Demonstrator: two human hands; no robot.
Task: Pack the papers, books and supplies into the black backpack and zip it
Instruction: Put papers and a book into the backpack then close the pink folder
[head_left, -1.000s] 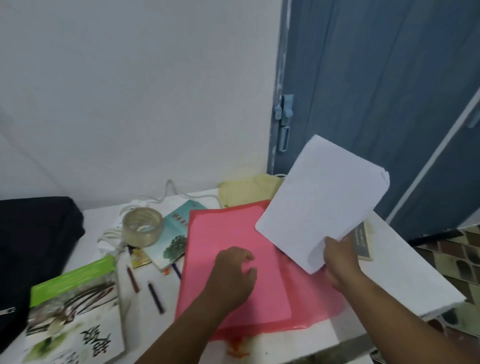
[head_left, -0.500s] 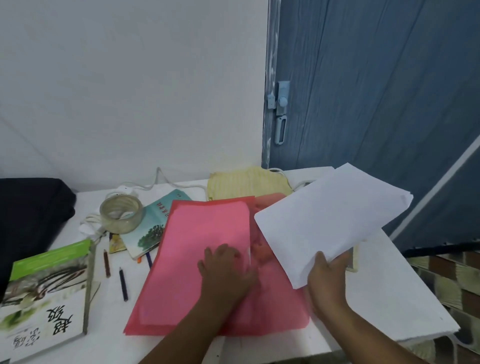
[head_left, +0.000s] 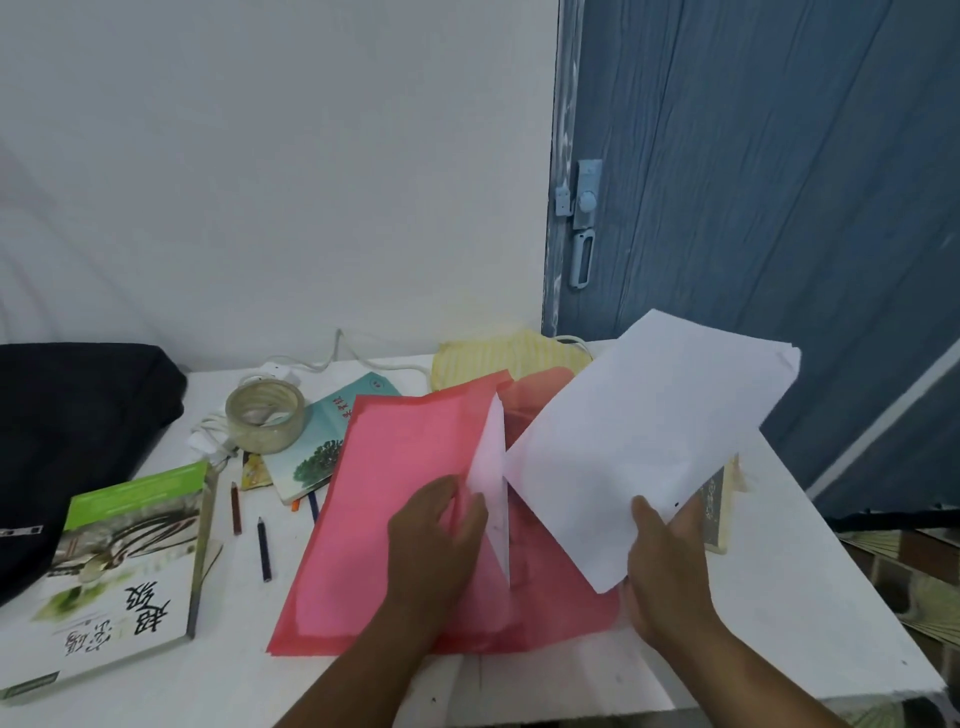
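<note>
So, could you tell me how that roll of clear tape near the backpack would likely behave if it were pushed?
The tape roll lies flat on its side, so it would probably slide, not roll. It partly rests on the white cable, so it might catch or tilt. It looks stiff and light.

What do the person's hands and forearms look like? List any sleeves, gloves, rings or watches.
Both are bare. The left hand and right hand show no gloves and no rings on the visible fingers. Both forearms are uncovered down to the frame's bottom edge: no sleeve, watch or band shows. No markings are visible.
</note>
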